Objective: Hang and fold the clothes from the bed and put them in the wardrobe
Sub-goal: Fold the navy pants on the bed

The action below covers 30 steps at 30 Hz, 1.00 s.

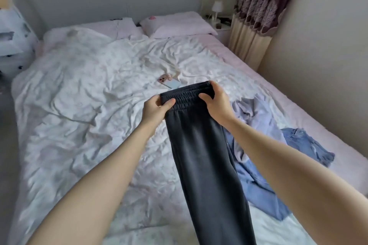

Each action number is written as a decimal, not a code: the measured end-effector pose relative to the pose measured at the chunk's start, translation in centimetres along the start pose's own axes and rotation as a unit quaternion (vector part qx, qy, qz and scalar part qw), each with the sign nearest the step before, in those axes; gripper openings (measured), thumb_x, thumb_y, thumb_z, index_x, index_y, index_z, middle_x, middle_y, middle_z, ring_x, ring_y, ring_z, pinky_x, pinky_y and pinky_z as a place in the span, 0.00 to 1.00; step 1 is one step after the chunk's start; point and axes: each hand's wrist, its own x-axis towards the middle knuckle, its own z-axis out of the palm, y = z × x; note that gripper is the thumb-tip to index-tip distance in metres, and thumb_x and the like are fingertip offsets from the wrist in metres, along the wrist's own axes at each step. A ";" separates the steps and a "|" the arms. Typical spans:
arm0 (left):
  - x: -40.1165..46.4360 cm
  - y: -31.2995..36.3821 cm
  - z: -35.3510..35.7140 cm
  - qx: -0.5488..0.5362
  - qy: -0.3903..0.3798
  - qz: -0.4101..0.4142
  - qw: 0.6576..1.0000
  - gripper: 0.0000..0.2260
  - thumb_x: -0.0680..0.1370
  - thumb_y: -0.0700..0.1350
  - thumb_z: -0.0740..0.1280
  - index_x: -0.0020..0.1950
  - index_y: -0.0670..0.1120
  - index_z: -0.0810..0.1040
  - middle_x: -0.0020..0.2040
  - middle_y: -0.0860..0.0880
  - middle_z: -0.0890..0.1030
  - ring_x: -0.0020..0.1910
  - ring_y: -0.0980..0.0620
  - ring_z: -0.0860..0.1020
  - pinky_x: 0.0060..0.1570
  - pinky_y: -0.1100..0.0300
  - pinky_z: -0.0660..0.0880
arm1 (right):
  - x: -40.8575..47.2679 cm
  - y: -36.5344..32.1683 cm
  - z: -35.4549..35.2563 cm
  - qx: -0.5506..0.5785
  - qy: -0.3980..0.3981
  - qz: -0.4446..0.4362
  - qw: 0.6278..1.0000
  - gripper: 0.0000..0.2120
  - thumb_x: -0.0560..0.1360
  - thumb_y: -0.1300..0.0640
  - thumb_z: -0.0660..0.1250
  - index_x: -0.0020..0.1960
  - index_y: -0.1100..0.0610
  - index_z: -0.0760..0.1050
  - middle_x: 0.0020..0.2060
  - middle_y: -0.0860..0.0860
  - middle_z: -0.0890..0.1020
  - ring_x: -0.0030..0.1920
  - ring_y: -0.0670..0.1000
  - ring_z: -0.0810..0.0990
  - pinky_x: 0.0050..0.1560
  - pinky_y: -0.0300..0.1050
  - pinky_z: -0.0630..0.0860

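Here both hands are gripping the dark trousers (201,155) by the waistband, the left hand (154,110) at its left end and the right hand (216,101) at its right; the legs are hanging lengthwise toward the person, above the bed (79,85).

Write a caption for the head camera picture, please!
Both hands hold dark trousers by the waistband above the bed.
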 end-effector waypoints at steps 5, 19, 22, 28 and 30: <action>6.5 -8.8 0.2 0.103 0.047 -0.070 0.991 0.25 0.78 0.48 0.64 0.72 0.42 0.63 0.70 0.44 0.67 0.68 0.47 0.68 0.65 0.58 0.65 | 3.9 6.7 6.0 -0.094 -0.077 0.032 0.992 0.27 0.79 0.61 0.58 0.76 0.57 0.53 0.74 0.54 0.58 0.74 0.53 0.55 0.71 0.46 0.54; -10.0 -24.8 6.3 0.216 0.004 -0.192 0.957 0.24 0.79 0.40 0.60 0.74 0.42 0.58 0.69 0.42 0.63 0.68 0.45 0.65 0.67 0.51 0.65 | -18.1 24.7 7.2 -0.123 -0.042 0.308 0.943 0.13 0.76 0.68 0.55 0.58 0.63 0.73 0.50 0.57 0.74 0.56 0.59 0.73 0.48 0.37 0.63; -14.1 -25.8 7.8 0.229 0.038 -0.222 0.947 0.24 0.79 0.37 0.60 0.73 0.40 0.57 0.70 0.40 0.63 0.70 0.44 0.60 0.68 0.51 0.61 | -23.9 26.7 5.6 -0.135 -0.030 0.373 0.917 0.15 0.77 0.65 0.57 0.63 0.62 0.70 0.58 0.58 0.73 0.58 0.58 0.73 0.56 0.44 0.67; -21.2 -27.5 9.8 0.242 0.065 -0.268 0.930 0.20 0.79 0.38 0.59 0.71 0.39 0.62 0.63 0.40 0.73 0.62 0.41 0.71 0.60 0.47 0.68 | -32.3 28.8 3.0 -0.149 -0.085 0.398 0.901 0.13 0.79 0.57 0.58 0.62 0.57 0.69 0.56 0.52 0.76 0.55 0.53 0.75 0.48 0.43 0.68; -23.6 -27.8 10.4 0.246 0.077 -0.283 0.924 0.16 0.79 0.39 0.59 0.67 0.38 0.66 0.58 0.39 0.76 0.57 0.40 0.74 0.56 0.49 0.70 | -34.2 29.3 2.3 -0.172 -0.101 0.404 0.893 0.11 0.79 0.56 0.59 0.60 0.57 0.69 0.53 0.52 0.77 0.52 0.54 0.75 0.44 0.45 0.68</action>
